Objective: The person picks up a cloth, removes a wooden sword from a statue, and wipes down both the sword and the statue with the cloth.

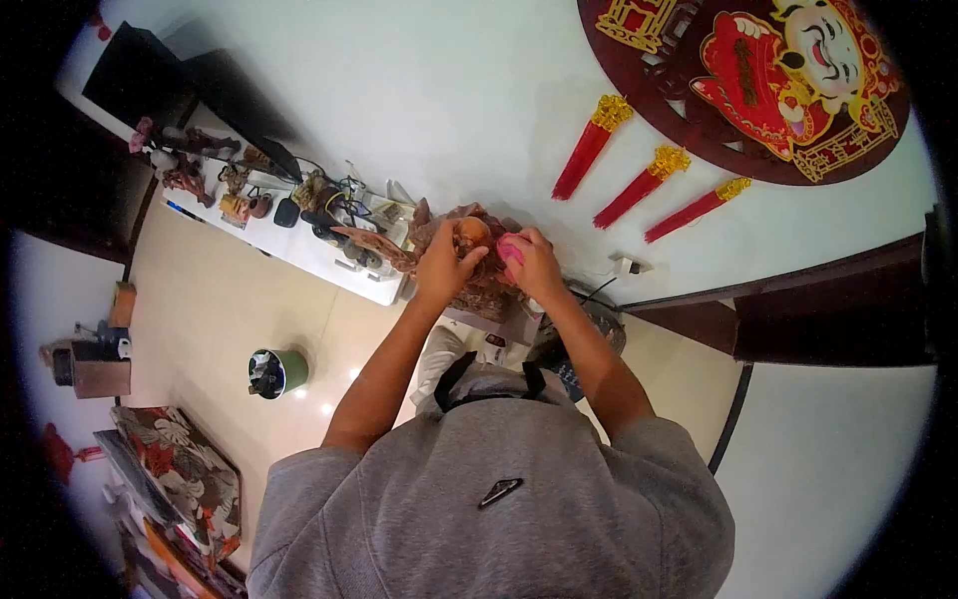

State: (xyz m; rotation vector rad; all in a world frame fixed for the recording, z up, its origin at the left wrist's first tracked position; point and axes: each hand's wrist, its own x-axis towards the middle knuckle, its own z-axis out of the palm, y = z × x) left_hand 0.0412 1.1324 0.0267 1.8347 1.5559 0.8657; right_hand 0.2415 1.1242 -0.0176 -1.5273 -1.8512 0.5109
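A rough reddish-brown carved piece (484, 298) stands by the white wall, with an orange round object (471, 232) on its upper part. My left hand (445, 265) rests at the orange object's left side, thumb and fingers spread around it. Just to the right, my right hand (536, 266) has its fingers closed on a pink cloth (512, 248) that lies against the carved piece. The underside of the cloth is hidden.
A long white cabinet (374, 286) with a black screen (239, 110), small ornaments and cables extends left. A green bin (291, 368) stands on the floor. A socket (629, 267) with a plugged cord is right; red tassels (634, 190) hang above.
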